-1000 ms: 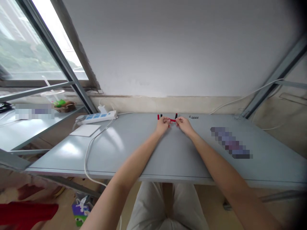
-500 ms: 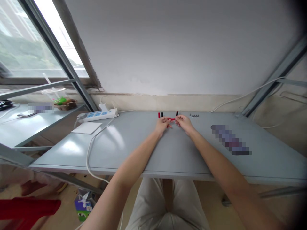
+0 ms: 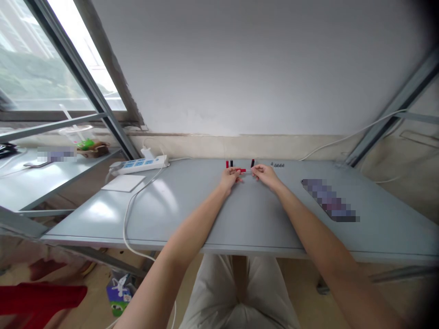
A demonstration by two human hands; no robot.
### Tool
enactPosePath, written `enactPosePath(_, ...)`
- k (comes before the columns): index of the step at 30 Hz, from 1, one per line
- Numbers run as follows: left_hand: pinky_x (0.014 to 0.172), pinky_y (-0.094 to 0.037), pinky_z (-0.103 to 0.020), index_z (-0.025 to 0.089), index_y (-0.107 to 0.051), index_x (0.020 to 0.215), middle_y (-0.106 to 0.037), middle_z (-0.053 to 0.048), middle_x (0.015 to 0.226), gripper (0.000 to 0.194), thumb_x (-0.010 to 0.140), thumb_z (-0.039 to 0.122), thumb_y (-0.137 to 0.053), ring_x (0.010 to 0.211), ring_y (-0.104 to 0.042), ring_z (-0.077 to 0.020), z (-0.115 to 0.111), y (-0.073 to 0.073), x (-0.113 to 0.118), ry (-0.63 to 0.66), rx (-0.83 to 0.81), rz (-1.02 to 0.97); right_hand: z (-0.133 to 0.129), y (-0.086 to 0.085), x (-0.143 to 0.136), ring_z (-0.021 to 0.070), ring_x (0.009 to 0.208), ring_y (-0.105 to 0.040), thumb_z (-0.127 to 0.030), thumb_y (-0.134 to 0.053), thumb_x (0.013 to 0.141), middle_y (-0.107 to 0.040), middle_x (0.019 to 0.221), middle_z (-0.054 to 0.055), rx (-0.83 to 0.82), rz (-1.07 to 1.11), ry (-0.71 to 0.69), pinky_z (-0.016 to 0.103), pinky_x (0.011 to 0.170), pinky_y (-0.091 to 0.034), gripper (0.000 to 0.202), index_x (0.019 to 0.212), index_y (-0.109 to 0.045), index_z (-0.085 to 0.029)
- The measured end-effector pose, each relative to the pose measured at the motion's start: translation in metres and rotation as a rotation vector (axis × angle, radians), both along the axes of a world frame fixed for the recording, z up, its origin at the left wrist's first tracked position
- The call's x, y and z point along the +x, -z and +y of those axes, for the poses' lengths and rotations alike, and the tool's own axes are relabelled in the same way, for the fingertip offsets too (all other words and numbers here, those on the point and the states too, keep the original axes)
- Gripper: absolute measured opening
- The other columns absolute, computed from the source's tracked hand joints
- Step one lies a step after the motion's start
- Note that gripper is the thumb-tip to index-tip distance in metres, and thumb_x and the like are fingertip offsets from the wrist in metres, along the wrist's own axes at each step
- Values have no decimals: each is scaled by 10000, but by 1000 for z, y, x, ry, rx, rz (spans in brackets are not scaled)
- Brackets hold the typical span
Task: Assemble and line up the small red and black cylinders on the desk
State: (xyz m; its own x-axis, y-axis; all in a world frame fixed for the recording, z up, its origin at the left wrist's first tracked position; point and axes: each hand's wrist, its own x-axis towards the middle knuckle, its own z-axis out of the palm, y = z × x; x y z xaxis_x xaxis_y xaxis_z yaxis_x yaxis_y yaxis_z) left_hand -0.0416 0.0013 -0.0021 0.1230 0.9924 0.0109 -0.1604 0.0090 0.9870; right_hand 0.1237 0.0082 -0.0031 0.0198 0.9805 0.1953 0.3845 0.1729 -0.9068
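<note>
My left hand (image 3: 228, 179) is closed around a slim red tube (image 3: 242, 170), which lies level and points toward my right hand. My right hand (image 3: 265, 175) is in a pinch a short way to the right of the tube's end; a faint pale sliver shows in the gap, too small to name. Just behind my left fingers stand a short red cylinder (image 3: 227, 164) and a short black one (image 3: 231, 163). Another dark cylinder with a hint of red (image 3: 253, 163) stands behind my right fingertips. Several tiny grey pieces (image 3: 279, 165) sit in a row to the right.
A blurred phone-like slab (image 3: 329, 201) lies on the grey table (image 3: 254, 224) at right. To the left are a white power strip (image 3: 140, 165), a flat white square (image 3: 124, 183) and a trailing white cable (image 3: 127, 214). The wall (image 3: 254, 82) rises behind.
My right hand has drawn slightly right, away from the red tube, and a gap has opened between them. The tube stays in my left hand, which has shifted slightly left.
</note>
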Motion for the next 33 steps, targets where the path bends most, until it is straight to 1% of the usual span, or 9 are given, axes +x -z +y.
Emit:
enactPosePath(4, 456, -364, -166, 104, -572, 933, -674, -84, 859, 127, 815, 148, -558, 459, -516, -24, 0, 1, 0, -4, -4, 10, 2, 4, 7, 127, 653, -554, -268, -587, 753, -643, 755, 46, 150, -208, -73, 246, 627, -421, 153, 850, -616, -154)
enactPosePath(8, 456, -359, -173, 103, -572, 910, -666, -79, 845, 106, 811, 139, -556, 464, -522, -30, -1, 1, 1, 2, -2, 15, 0, 3, 12, 142, 698, -566, -247, -564, 780, -654, 810, 52, 255, -473, -88, 260, 677, -421, 163, 899, -642, -166)
enactPosePath(12, 468, -367, -181, 103, -569, 894, -658, -77, 823, 88, 817, 131, -538, 457, -515, -33, -1, 1, 2, 0, 5, 37, -5, -1, 13, 191, 843, -574, -225, -572, 781, -639, 941, 88, 342, -791, -13, 304, 770, -407, 171, 919, -659, -174)
enactPosePath(15, 476, -372, -184, 106, -560, 896, -651, -75, 818, 86, 828, 131, -514, 452, -501, -30, 0, 1, 2, -8, 8, 83, -6, -2, 14, 215, 885, -573, -208, -574, 775, -633, 960, 102, 315, -903, 87, 327, 797, -399, 177, 924, -663, -172)
enactPosePath(19, 489, -380, -191, 109, -566, 898, -622, -42, 767, 102, 820, 126, -503, 446, -476, -32, 4, 7, 3, -44, 90, 263, -1, 2, 16, 195, 812, -594, -217, -591, 759, -658, 857, 76, 118, -792, 218, 295, 739, -424, 166, 898, -670, -175)
enactPosePath(22, 515, -390, -189, 121, -592, 870, -589, -7, 706, 100, 784, 121, -542, 470, -471, -40, 7, 14, 5, -64, 208, 440, 5, 6, 16, 163, 757, -603, -234, -621, 734, -668, 815, 62, 10, -628, 248, 250, 692, -436, 155, 863, -675, -168)
enactPosePath(25, 530, -399, -200, 125, -608, 884, -580, -1, 704, 127, 767, 135, -558, 480, -473, -48, 8, 18, 6, -57, 264, 520, 13, 7, 15, 143, 736, -608, -213, -627, 721, -674, 796, 58, -25, -547, 242, 227, 688, -438, 141, 840, -675, -156)
enactPosePath(29, 551, -410, -223, 117, -614, 918, -582, -8, 714, 168, 766, 161, -558, 477, -471, -59, 7, 18, 6, -62, 274, 564, 23, 7, 14, 152, 731, -613, -210, -630, 704, -678, 788, 61, -79, -546, 285, 233, 687, -444, 122, 802, -681, -157)
enactPosePath(33, 641, -432, -232, 132, -622, 887, -604, -25, 741, 146, 753, 147, -564, 585, -521, -83, 9, 16, 8, -99, 318, 616, 27, 14, 14, 167, 782, -625, -213, -605, 716, -687, 829, 68, -62, -537, 332, 242, 699, -448, 130, 803, -691, -167)
